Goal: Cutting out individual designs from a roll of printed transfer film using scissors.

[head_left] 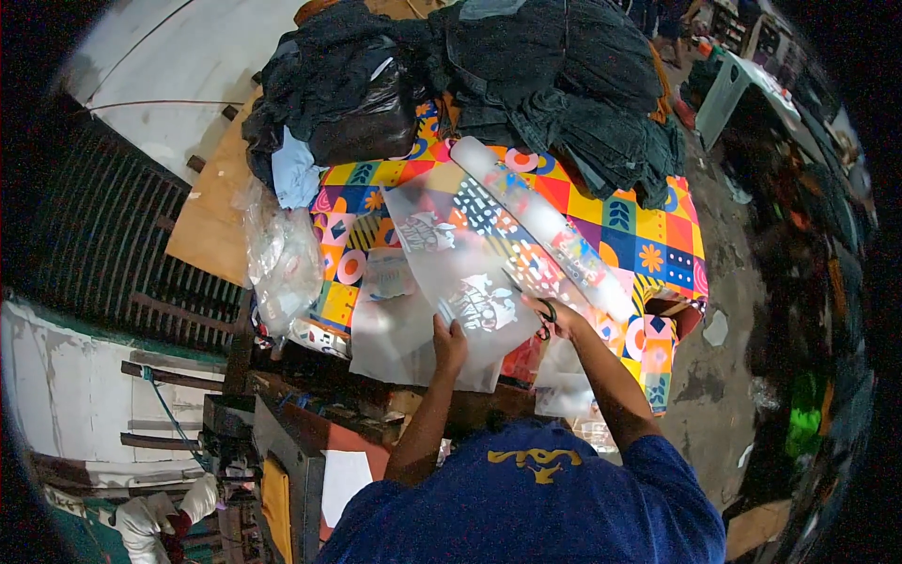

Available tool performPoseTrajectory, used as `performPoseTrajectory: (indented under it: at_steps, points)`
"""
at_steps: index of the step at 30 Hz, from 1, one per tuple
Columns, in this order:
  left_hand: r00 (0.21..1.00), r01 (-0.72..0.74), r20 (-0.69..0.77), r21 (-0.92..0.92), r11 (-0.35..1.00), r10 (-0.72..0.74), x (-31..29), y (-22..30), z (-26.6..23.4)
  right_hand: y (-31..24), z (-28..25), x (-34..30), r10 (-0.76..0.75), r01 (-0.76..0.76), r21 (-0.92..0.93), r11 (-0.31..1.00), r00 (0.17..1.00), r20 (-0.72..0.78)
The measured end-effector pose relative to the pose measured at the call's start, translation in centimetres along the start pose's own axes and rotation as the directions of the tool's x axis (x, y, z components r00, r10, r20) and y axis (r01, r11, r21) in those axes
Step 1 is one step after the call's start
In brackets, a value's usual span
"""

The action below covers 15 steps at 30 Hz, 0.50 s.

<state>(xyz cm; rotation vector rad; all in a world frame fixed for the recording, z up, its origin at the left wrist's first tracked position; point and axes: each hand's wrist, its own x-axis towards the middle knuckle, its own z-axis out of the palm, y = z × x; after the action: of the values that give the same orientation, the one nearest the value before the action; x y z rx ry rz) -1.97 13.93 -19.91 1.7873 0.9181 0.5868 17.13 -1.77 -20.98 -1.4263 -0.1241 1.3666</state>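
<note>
A translucent plastic film sheet (427, 282) with white printed designs lies over the patterned table cover. My left hand (449, 346) pinches its near edge, thumb on top. In my right hand (562, 321) is a pair of black-handled scissors (545, 318), fingers wrapped about the handles. Their blades point up and left at the film, just right of the lower white print; whether they are parted I cannot make out. Beyond my right hand, a long roll of clear film (540, 218) rests slantwise across the table.
Dark folded garments (554, 75) are heaped at the table's far side, beside a black plastic bag (362, 132). A crumpled clear bag (282, 258) hangs by the left edge. The colourful table cover (658, 240) reaches right. A pale plastic stool (728, 94) stands far right.
</note>
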Motion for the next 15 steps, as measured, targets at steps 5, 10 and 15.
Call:
performPoseTrajectory:
  at_steps: [5,10,15]
  points:
    - [0.986,-0.086,-0.131,0.102,0.991,0.099,0.7,-4.1,-0.6,-2.0,2.3,1.0,0.018,-0.009,-0.209,0.978,0.999,0.042]
    - [0.999,-0.031,-0.042,0.066,0.997,0.034,0.4,-2.6,-0.6,-3.7,2.8,0.5,0.041,-0.031,-0.188,0.982,0.998,0.052]
    - [0.997,-0.016,-0.076,0.150,0.988,0.028,0.6,-2.4,-0.4,-2.1,1.4,3.7,0.057,-0.059,-0.125,0.990,0.998,-0.016]
